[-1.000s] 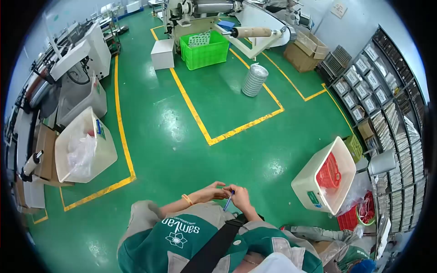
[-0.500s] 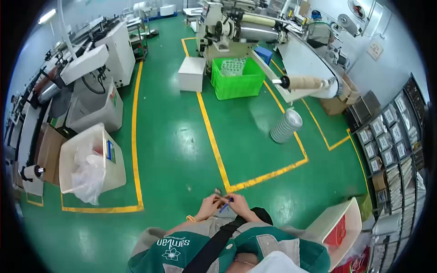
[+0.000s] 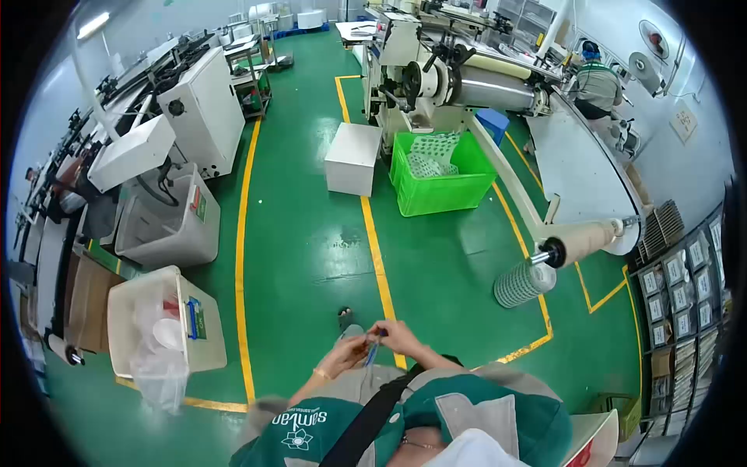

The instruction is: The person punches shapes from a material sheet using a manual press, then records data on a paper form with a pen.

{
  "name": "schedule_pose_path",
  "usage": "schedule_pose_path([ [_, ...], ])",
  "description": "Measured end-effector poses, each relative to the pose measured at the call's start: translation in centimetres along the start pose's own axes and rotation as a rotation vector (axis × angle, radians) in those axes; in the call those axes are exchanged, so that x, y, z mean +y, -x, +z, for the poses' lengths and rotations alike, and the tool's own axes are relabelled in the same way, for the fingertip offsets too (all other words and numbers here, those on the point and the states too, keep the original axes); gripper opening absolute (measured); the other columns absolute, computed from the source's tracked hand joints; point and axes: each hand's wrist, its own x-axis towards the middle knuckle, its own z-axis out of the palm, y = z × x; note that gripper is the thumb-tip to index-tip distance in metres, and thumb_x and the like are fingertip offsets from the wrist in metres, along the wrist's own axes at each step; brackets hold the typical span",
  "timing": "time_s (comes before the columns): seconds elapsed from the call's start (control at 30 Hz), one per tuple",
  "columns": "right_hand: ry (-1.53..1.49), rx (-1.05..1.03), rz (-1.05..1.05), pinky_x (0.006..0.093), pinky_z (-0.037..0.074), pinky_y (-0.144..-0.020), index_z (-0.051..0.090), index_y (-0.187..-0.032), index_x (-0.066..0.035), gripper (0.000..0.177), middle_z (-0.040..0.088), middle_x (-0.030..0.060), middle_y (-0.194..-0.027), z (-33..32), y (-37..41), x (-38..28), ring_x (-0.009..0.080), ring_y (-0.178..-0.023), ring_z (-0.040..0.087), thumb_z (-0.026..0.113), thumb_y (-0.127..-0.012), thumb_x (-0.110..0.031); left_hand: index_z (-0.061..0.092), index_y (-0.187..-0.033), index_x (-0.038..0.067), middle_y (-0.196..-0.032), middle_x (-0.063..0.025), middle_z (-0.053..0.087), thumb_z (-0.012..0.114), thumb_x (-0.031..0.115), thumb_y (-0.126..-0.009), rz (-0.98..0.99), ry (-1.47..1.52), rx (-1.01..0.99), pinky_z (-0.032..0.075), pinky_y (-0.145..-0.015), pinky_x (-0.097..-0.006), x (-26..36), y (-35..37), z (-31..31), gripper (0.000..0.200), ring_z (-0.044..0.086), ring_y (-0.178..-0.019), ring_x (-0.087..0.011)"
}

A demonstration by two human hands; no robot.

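In front of my waist my two hands meet, fingers closed around a slim blue object (image 3: 371, 356); its kind is too small to make out. My left hand (image 3: 342, 358), with a band at the wrist, pinches near its middle. From the other side my right hand (image 3: 397, 337) grips its darker upper end. Beneath them are my grey-and-green clothes, and one shoe (image 3: 345, 314) shows on the green floor.
A green crate (image 3: 443, 194) and white box (image 3: 350, 167) stand ahead by a roller machine (image 3: 486, 89). A cream bin (image 3: 167, 327) with plastic bags is at left. A ribbed cylinder (image 3: 523, 284) and shelving (image 3: 677, 303) are right. A person (image 3: 597, 86) works far right.
The machine, crate and bins appear nearer and the view has shifted. A shoe has come into sight ahead of my hands. My hands still hold the blue object, its lower end now pointing downward.
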Motion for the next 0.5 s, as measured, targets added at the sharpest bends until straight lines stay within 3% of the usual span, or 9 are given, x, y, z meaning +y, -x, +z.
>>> schedule_pose_path([
  [0.07,-0.123,0.093,0.163,0.0267,0.049,-0.059,0.064,-0.093,-0.001,0.024,0.064,0.0077,-0.074,-4.0,-4.8,-1.2,0.0125,-0.066,0.061,0.067,-0.079,-0.021,0.057,-0.102,0.004,-0.095,-0.0058,0.061,0.053,0.019,-0.091,-0.016,-0.054,-0.094,0.046,-0.078,-0.0274,6.2,-5.4,1.2,0.019,0.057,-0.085,-0.0139],
  [0.1,-0.23,0.151,0.205,0.0258,0.049,-0.059,0.063,-0.093,0.0,0.023,0.063,0.0073,-0.074,-5.9,-7.2,-0.4,0.0121,-0.066,0.061,0.067,-0.08,-0.019,0.055,-0.097,0.005,-0.084,-0.0049,0.06,0.057,0.017,-0.088,0.006,-0.098,0.06,0.049,-0.069,-0.0253,10.6,-5.7,4.6,0.015,0.057,-0.075,-0.0131],
  [0.17,-0.427,0.267,0.268,0.0243,0.05,-0.059,0.062,-0.092,0.001,0.02,0.062,0.0061,-0.076,-9.2,-12.3,1.2,0.0119,-0.065,0.06,0.066,-0.079,-0.013,0.053,-0.102,0.004,-0.085,-0.006,0.06,0.057,0.017,-0.087,0.153,-0.238,0.209,0.048,-0.07,-0.0257,17.1,-8.8,7.7,0.019,0.057,-0.075,-0.0137],
  [0.2,-0.373,0.364,0.27,0.0243,0.05,-0.059,0.061,-0.094,0.0,0.019,0.062,0.0063,-0.078,-11.3,-15.0,3.2,0.0112,-0.064,0.059,0.065,-0.079,-0.011,0.053,-0.102,0.004,-0.086,-0.0063,0.06,0.056,0.016,-0.087,0.222,-0.321,0.258,0.048,-0.07,-0.0261,20.2,-10.6,8.2,0.02,0.057,-0.075,-0.0139],
  [0.33,-0.817,0.744,0.438,0.0242,0.048,-0.05,0.055,-0.095,0.001,0.017,0.062,0.0098,-0.077,-19.9,-23.4,10.2,0.0138,-0.061,0.06,0.059,-0.078,0.002,0.051,-0.106,0.003,-0.088,-0.0076,0.059,0.055,0.015,-0.088,0.242,-0.37,0.25,0.049,-0.07,-0.0284,30.8,-16.8,8.6,0.022,0.058,-0.077,-0.0162],
  [0.43,-0.765,0.811,0.581,0.0235,0.039,-0.039,0.056,-0.09,0.0,0.015,0.06,0.0098,-0.069,-28.5,-29.8,15.8,0.015,-0.052,0.057,0.063,-0.077,-0.003,0.05,-0.108,0.003,-0.09,-0.0085,0.06,0.054,0.015,-0.088,0.285,-0.415,0.304,0.049,-0.07,-0.0289,36.5,-21.5,6.4,0.023,0.059,-0.08,-0.0163],
  [0.5,-0.869,1.007,0.458,0.0222,0.036,-0.037,0.057,-0.087,0.0,0.013,0.059,0.0084,-0.066,-33.9,-35.4,22.0,0.0146,-0.048,0.053,0.064,-0.077,-0.002,0.05,-0.108,0.003,-0.089,-0.0084,0.06,0.054,0.017,-0.088,0.289,-0.385,0.442,0.049,-0.069,-0.0281,39.0,-24.1,3.0,0.025,0.059,-0.079,-0.0161],
])
